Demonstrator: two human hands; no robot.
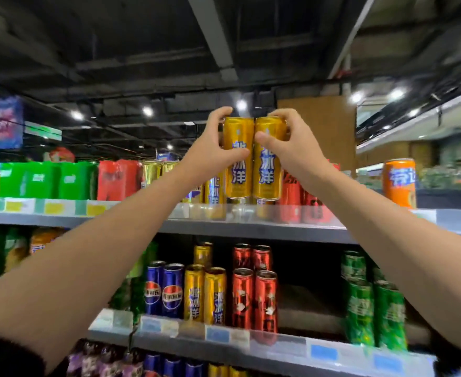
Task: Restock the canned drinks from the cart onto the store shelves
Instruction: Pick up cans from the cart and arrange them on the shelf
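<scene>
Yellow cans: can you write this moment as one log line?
left hand: holds yellow can | right hand: holds second yellow can | cans: upright, touching, above top shelf

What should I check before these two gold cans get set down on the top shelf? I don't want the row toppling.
1. Left hand grip on the left gold can: fingers curled round it, ok.
2. Right hand grip on the right gold can: ok.
3. Both cans upright and side by side: ok.
4. Can bases above the top shelf front lip: ok.
5. Free spot under them: gold cans already stand just behind and below; cannot tell.
6. Clearance from the neighbouring red cans: right wrist is close, cannot tell.
</scene>
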